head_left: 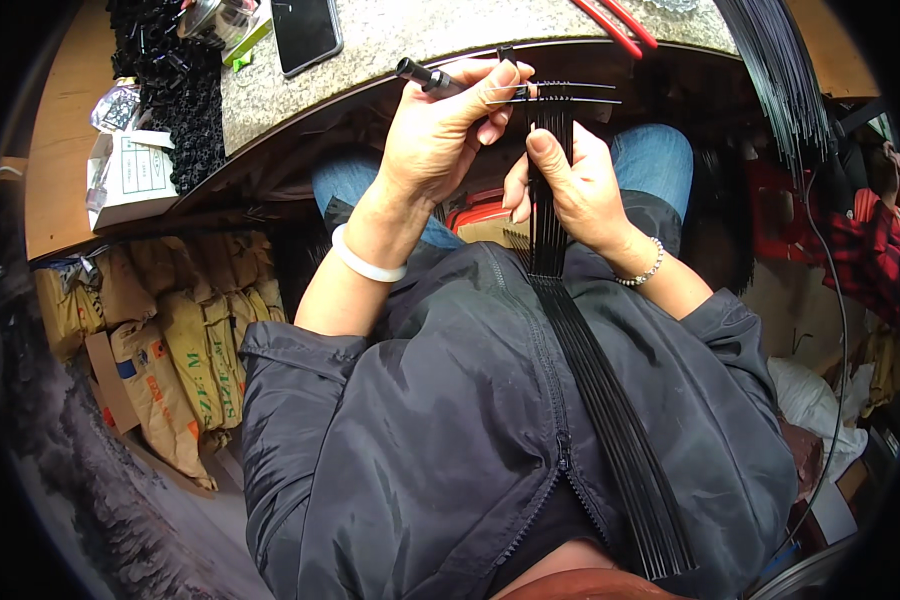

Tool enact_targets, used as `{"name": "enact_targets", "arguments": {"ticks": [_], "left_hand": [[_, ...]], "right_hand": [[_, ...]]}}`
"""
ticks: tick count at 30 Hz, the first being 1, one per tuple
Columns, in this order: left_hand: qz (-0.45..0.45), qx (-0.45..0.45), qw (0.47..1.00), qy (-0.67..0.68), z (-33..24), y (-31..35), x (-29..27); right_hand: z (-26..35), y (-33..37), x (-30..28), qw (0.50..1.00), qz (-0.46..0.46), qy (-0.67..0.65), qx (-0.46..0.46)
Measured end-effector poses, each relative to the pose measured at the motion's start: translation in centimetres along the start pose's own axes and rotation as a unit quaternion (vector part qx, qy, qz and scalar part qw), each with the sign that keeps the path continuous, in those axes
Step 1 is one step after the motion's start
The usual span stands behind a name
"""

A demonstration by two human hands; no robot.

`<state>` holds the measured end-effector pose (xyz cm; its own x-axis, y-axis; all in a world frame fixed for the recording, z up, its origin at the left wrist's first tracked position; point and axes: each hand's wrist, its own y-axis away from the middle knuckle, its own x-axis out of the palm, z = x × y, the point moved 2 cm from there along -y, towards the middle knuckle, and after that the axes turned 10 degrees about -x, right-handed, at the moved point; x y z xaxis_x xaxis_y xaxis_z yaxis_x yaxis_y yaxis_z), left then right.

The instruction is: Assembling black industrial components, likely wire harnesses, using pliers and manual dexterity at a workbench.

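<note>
My left hand (440, 120) is closed, with thumb and fingertips pinched together at the left side of a band of thin black strands (550, 235). A black tube-shaped piece (425, 76) sticks out behind its thumb, held in the same hand. Two thin dark rods (595, 101) lie crosswise at the top of the band, their left ends at my left fingertips. My right hand (580, 185) is wrapped round the band just below, thumb on top. From there the strands run down over the jacket toward the lower right. What the left fingertips pinch is partly hidden.
Beyond my hands is a speckled tabletop (390, 45) with a phone (306, 32) and red-handled pliers (615, 22). Black small parts (185, 110) pile at the left, beside a white box (135, 170). More dark strands (775, 70) hang over the right edge. Filled sacks (160, 370) stand lower left.
</note>
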<state>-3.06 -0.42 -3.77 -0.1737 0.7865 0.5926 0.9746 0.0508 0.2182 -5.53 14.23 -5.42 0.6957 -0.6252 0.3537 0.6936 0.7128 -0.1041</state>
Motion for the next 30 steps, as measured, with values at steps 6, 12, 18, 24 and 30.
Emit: {"name": "enact_targets", "arguments": {"ticks": [6,12,18,24,30], "left_hand": [[0.03,-0.008,1.0,-0.005,0.0,0.6,-0.3],[0.023,0.002,1.0,0.016,0.4,2.4,-0.2],[0.023,0.075,0.997,0.007,1.1,2.5,-0.1],[-0.056,0.101,0.988,-0.1,1.1,1.9,0.3],[0.043,0.02,0.998,0.046,0.7,2.6,1.0]], "right_hand": [[-0.2,-0.1,-0.3,0.999,0.027,-0.016,0.01],[0.5,-0.1,0.3,0.999,0.025,-0.018,0.016],[0.1,0.0,0.3,1.0,0.022,-0.019,-0.004],[-0.1,0.3,0.5,0.999,0.021,-0.004,-0.035],[-0.1,0.3,0.4,0.999,0.042,-0.021,-0.006]]}}
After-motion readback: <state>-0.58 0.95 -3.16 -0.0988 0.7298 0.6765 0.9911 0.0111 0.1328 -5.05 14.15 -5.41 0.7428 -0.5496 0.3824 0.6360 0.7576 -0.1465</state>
